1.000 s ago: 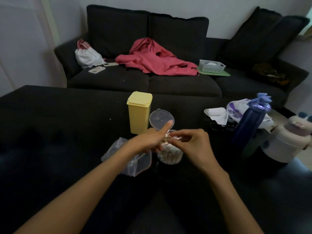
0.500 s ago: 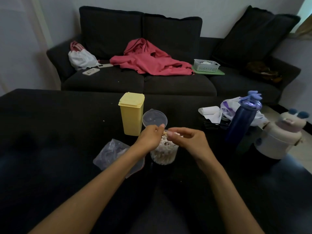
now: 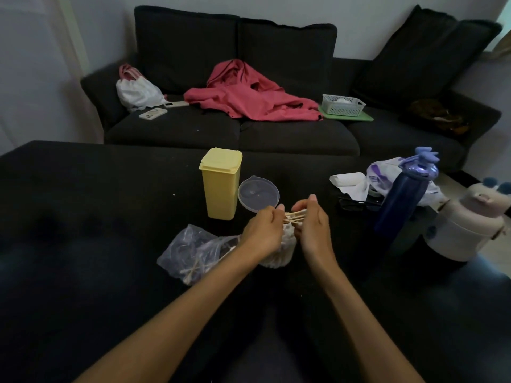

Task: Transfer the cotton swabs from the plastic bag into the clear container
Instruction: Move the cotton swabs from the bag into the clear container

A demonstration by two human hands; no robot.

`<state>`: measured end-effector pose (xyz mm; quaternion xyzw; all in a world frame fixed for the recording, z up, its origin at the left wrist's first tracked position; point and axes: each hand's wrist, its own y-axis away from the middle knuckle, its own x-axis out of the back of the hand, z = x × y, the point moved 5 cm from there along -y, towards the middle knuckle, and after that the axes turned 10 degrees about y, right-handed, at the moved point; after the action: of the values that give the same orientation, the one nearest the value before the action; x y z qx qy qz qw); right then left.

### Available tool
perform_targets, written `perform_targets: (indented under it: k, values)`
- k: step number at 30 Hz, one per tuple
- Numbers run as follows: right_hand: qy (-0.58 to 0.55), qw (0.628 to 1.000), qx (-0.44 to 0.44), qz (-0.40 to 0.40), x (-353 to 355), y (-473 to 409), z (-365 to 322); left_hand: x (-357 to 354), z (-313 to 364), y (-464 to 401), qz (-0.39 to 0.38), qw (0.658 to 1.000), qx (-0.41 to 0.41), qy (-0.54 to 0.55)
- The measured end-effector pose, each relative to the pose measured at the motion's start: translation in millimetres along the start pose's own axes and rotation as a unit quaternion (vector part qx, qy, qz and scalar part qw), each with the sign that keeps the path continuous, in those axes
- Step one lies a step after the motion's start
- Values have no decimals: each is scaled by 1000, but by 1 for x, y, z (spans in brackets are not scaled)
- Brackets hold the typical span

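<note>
Cotton swabs (image 3: 293, 217), a small bundle of wooden sticks, pinched level between both hands right above the clear container (image 3: 279, 254). Left hand (image 3: 264, 232) closed on one end of the bundle, fingers (image 3: 278, 210) curled in and gripping the sticks. Right hand (image 3: 313, 223) clamped on the other end, thumb up, fingers wrapped around the swabs. Container standing on the dark table (image 3: 91, 211) just under the hands, packed with white swab heads, mostly hidden behind the left wrist. Plastic bag (image 3: 190, 251) lying crumpled on the table just left of the container, a few swabs showing inside, partly covered by the left forearm. Clear round lid (image 3: 258, 194) lying loose beyond the hands, beside a yellow lidded box (image 3: 220, 183) standing upright. Over on the right edge of the table: a dark blue bottle (image 3: 401, 200), a cream flask (image 3: 467, 222), white paper and a purple-printed bag (image 3: 359, 179). Behind the table, a dark sofa (image 3: 276, 134) carrying a red garment (image 3: 249, 98), a white bag (image 3: 138, 91), a phone (image 3: 153, 113) and a small white basket (image 3: 343, 105).
</note>
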<state>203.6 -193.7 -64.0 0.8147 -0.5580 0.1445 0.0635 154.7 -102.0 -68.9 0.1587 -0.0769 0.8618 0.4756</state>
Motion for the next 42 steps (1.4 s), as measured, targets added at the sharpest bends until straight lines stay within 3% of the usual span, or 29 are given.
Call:
perform_targets:
  k: [4,9,12,17,21,24,26,29,36,40,42]
  values:
    - [-92,991,-3,-94,-4,6,-8,9,-2,-6,24,997,6,71]
    - [-142,980,67,-121,6,6,-16,11,16,-6,-54,990,49,119]
    - [-149,981,57,-110,10,2,-13,10,20,-6,-71,993,37,85]
    - [-112,991,41,-59,12,-3,-7,9,25,-9,-21,999,-42,-23]
    - [-86,995,30,-36,20,-10,0,18,17,-18,-40,998,-28,-40]
    - [-94,995,-15,-19,31,-16,6,42,5,-25,27,997,-3,-72]
    - [-121,990,-59,-32,37,-18,9,49,-5,-23,31,989,17,-145]
    - [-174,972,-139,-78,39,-16,13,39,-23,-20,-25,972,29,-233]
    - [-152,960,-171,-162,42,-10,14,37,-20,-1,-107,964,18,-244]
    - [-95,962,-170,-192,49,-5,17,48,-2,23,-54,971,-70,-220]
    - [-76,963,-173,-192,51,-3,19,42,7,35,-76,962,-121,-234]
